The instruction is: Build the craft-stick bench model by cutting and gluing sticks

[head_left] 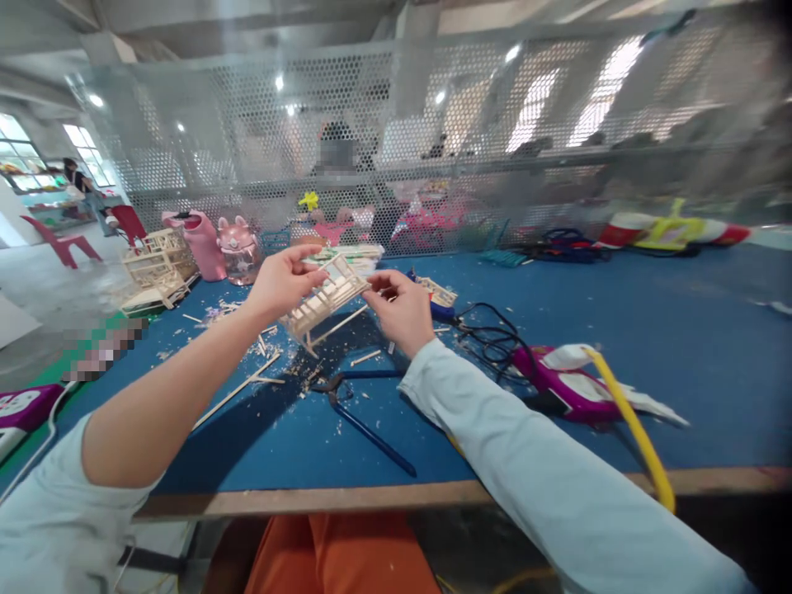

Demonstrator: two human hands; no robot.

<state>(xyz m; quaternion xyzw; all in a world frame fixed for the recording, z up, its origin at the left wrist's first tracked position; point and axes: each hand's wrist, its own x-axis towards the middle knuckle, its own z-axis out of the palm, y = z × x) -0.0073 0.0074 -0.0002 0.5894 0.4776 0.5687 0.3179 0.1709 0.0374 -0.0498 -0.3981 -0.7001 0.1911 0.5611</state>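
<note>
Between my two hands, raised over the blue table, is a small slatted frame of thin wooden sticks (331,299), tilted. My left hand (288,276) pinches its upper left side. My right hand (402,309) grips its right end between thumb and fingers. Below it lie blue-handled pliers (371,429), spread apart on the tabletop. Loose wooden sticks (238,392) and scattered wood chips surround the pliers. Just behind my hands rests a bundle of pale sticks (359,257).
Finished-looking stick models (157,272), a pink bottle (204,246) and a pink jar (238,250) stand back left. A purple power strip (569,388) with a yellow cable (631,429) lies right. A perforated metal screen (260,124) rises behind the table (619,322).
</note>
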